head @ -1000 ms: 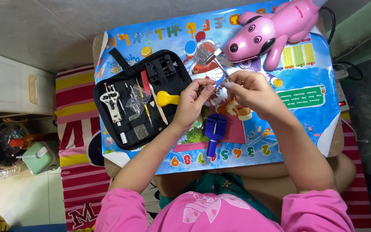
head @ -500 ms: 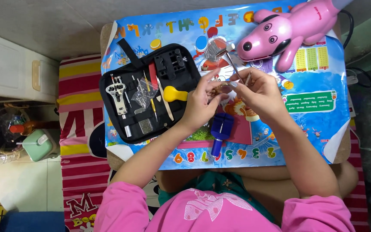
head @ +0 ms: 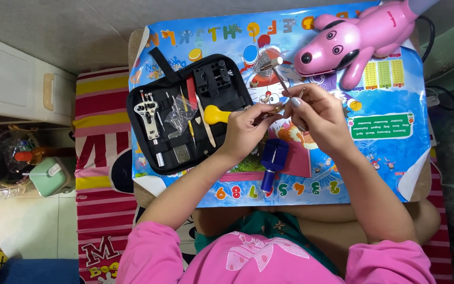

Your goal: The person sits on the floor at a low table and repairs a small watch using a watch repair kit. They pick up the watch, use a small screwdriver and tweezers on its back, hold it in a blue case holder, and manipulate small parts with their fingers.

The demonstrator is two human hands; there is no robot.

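Low table [head: 421, 181] under a bright blue alphabet mat [head: 395, 94], filling the upper middle of the frame.
Both hands meet at centre: the left hand [head: 245, 129] and right hand [head: 316, 113] pinch closed on a thin metal tool [head: 280, 79]. Open black tool case [head: 185, 113] lies left of them, blue tool [head: 273, 160] just below, pink toy dog [head: 353, 39] upper right.

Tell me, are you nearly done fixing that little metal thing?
Done: the black tool case lies open on the mat, and a blue tool is already out beside it. In hand: the left hand and right hand pinch a small metal piece above the mat. Left: it is not set down, and most tools sit in the case.
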